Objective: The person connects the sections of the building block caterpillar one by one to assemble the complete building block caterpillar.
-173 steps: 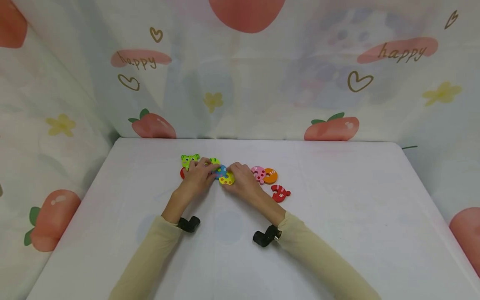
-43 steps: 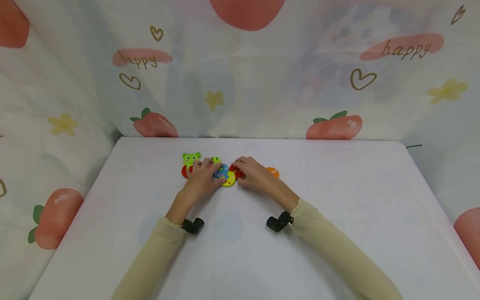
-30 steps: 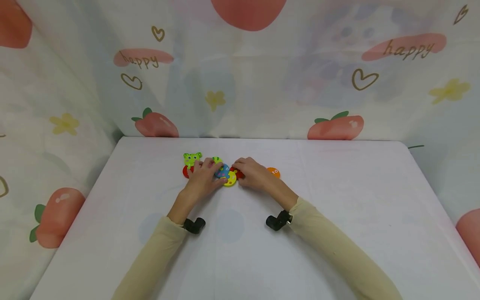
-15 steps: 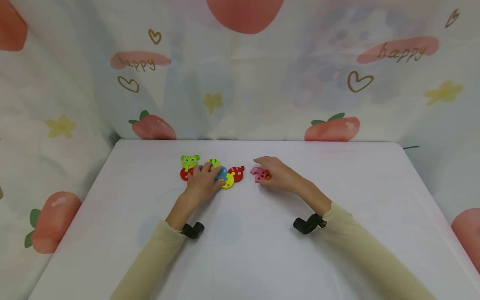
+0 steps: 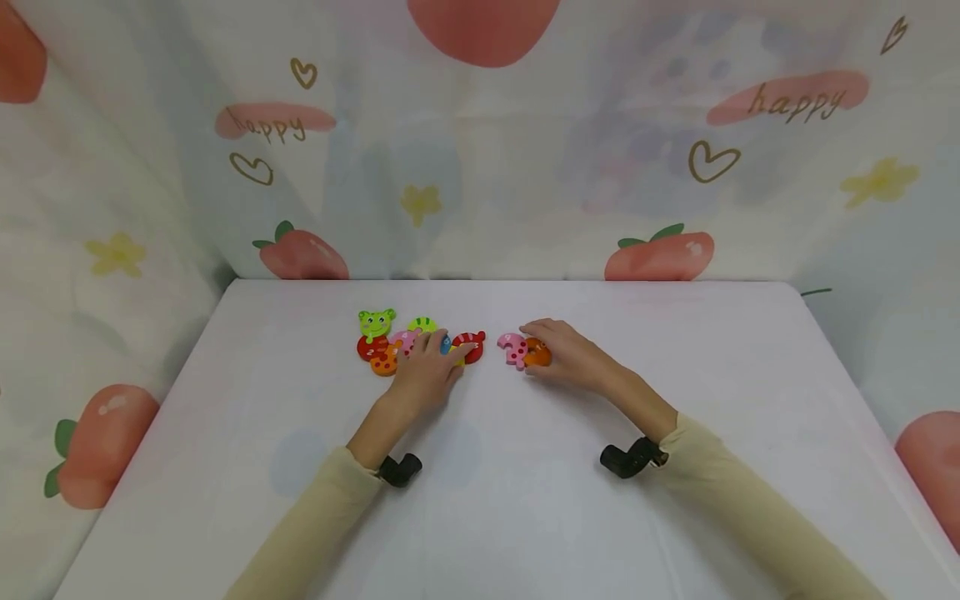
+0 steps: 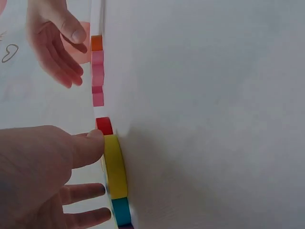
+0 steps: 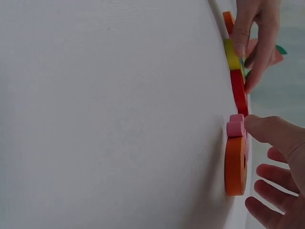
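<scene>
A caterpillar puzzle lies as a wavy row of flat pieces: a green animal head [image 5: 377,322], a red piece [image 5: 372,348], an orange spotted piece [image 5: 384,362] and more toward the right. My left hand [image 5: 423,375] spreads over the row's right part; its thumb meets the yellow piece [image 6: 116,167] in the left wrist view, fingers straight. A red striped piece [image 5: 470,345] ends the row. Past a small gap lie a pink spotted piece [image 5: 513,348] and an orange piece [image 5: 537,352]. My right hand [image 5: 570,354] is beside these two, fingers loosely spread, thumb by the pink piece.
The puzzle pieces lie toward the back of a white table [image 5: 510,500]. Behind stands a printed curtain [image 5: 480,167] with strawberries and flowers. Each wrist wears a black camera, such as the left one [image 5: 401,471].
The red striped piece went from the front right to the row's end, where my right hand let go of it. That hand then moved right to the pink and orange pieces; my left hand shifted right.
</scene>
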{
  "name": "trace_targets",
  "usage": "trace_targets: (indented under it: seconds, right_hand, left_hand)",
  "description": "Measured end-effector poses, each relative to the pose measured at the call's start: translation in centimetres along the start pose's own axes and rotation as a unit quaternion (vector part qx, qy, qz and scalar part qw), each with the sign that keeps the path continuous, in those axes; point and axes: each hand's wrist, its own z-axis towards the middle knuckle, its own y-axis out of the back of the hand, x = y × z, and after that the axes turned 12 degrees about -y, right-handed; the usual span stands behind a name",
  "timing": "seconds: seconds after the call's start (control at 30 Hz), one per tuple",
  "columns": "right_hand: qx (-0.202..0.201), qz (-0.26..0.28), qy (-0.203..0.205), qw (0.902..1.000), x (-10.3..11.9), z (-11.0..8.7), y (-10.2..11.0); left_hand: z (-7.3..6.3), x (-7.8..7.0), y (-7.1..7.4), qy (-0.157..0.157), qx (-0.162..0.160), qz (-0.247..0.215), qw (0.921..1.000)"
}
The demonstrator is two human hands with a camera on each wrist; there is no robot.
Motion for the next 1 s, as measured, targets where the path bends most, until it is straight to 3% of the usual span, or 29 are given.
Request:
trace_targets:
  seconds: [0.3, 0.53, 0.83, 1.0]
  right_hand:
    - [-0.017, -0.044, 0.008, 0.9988, 0.6, 0.7, -1.1]
    - [-0.035, -0.045, 0.007, 0.9983, 0.9, 1.5, -1.5]
    - [-0.058, 0.06, 0.022, 0.9963, 2.1, 3.3, -0.8]
    - [-0.048, 0.07, 0.03, 0.9959, 2.4, 4.2, -1.4]
  left_hand:
    - [-0.1, 0.0, -0.4, -0.002, 0.004, 0.032, 0.9995]
    - [0.0, 0.0, 0.0, 0.0, 0.018, 0.043, 0.9989]
    - [0.1, 0.2, 0.3, 0.0, 0.016, 0.044, 0.9989]
    - [0.1, 0.2, 0.1, -0.003, 0.017, 0.045, 0.9989]
